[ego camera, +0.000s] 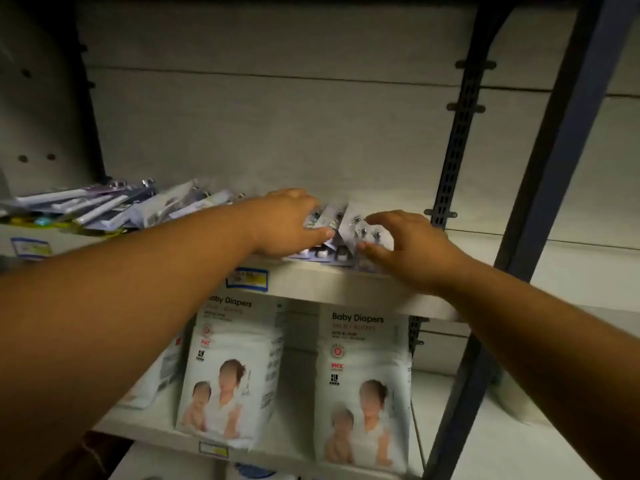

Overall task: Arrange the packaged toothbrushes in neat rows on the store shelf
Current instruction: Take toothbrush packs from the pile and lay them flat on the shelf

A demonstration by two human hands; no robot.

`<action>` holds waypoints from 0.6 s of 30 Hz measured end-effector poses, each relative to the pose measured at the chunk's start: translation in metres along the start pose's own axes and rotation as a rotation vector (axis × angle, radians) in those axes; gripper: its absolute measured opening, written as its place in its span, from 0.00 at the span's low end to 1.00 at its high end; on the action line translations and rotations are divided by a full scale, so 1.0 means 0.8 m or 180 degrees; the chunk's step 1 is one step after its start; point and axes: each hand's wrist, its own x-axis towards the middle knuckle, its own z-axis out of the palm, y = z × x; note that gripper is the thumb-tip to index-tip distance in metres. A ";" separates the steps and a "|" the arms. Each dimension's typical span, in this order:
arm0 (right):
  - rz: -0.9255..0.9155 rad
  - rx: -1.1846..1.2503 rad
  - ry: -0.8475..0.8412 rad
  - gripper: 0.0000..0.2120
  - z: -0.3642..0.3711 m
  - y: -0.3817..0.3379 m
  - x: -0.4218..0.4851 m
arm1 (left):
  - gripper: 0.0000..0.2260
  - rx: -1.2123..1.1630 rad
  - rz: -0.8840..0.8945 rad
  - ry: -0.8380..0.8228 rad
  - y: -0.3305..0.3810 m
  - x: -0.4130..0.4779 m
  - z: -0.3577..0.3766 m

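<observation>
A dim store aisle: a pale shelf (311, 280) with a dark blue upright (540, 188) on the right and baby diaper packs (363, 386) on the shelf below. The left hand (287, 225) lies part-open over a small cluster of packaged toothbrushes (341, 233) near the front lip; the right hand (408, 247), fingers spread, touches its right side. Neither clearly grips. A loose pile (90, 209) lies far left. Pressing unevenly could fan the slick packs or push them off the edge.
</observation>
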 end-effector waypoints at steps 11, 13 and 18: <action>0.0636 -0.0151 0.0040 0.28 0.008 -0.001 0.014 | 0.42 0.0261 -0.0333 -0.0292 0.010 0.079 0.033; 0.0654 -0.0149 0.0067 0.27 0.009 0.002 0.011 | 0.42 0.0267 -0.0447 -0.0351 0.014 0.091 0.047; 0.0717 -0.0081 0.0083 0.26 0.011 0.007 0.005 | 0.38 -0.0052 -0.0742 -0.0301 0.019 0.106 0.070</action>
